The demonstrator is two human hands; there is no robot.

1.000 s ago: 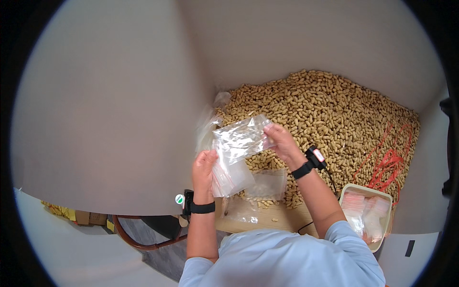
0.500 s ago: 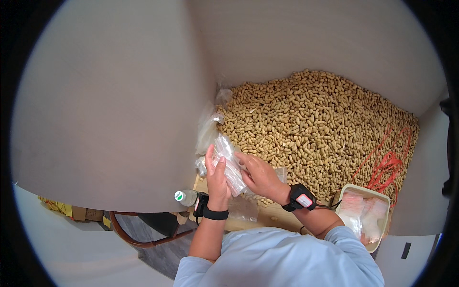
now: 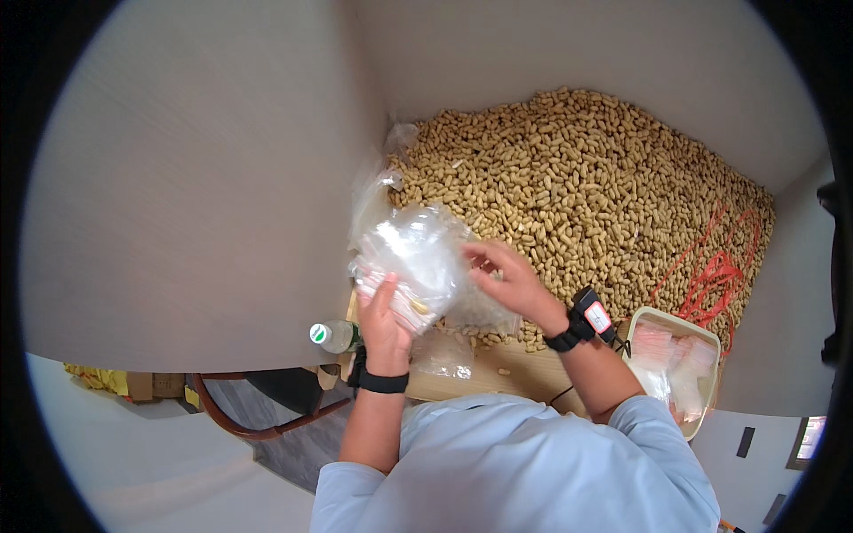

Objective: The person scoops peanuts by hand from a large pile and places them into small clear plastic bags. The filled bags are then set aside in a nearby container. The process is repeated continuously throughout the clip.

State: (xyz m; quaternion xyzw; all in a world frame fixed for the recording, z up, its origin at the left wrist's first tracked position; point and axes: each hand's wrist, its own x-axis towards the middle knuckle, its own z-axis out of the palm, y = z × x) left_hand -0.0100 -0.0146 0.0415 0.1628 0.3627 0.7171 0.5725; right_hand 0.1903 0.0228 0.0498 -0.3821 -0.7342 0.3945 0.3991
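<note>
My left hand (image 3: 384, 324) is closed round the lower end of a stack of clear plastic zip bags (image 3: 404, 258) with pink-striped edges, its thumb lying on top. The bags fan out upward and shine in the light. One peanut (image 3: 418, 306) shows against the stack. Just right of the bags is my right hand (image 3: 514, 284), its fingers bent and apart from the thumb, holding nothing that I can see. A big heap of unshelled peanuts (image 3: 577, 195) lies beyond both hands. Another clear bag (image 3: 484, 306) rests under the right hand, at the heap's near edge.
Grey panels (image 3: 222, 178) wall in the heap. A cream basket (image 3: 713, 391) of pink-edged bags stands at right, beside tangled red plastic string (image 3: 713, 280). At left are a bottle with a white cap (image 3: 338, 336) and crumpled clear plastic (image 3: 371, 200). A flat clear bag (image 3: 442, 355) lies on the wooden edge.
The stack of bags has spread from a narrow bundle into a wider fan. My right hand has moved right, off the stack. The whole view has shifted slightly.
</note>
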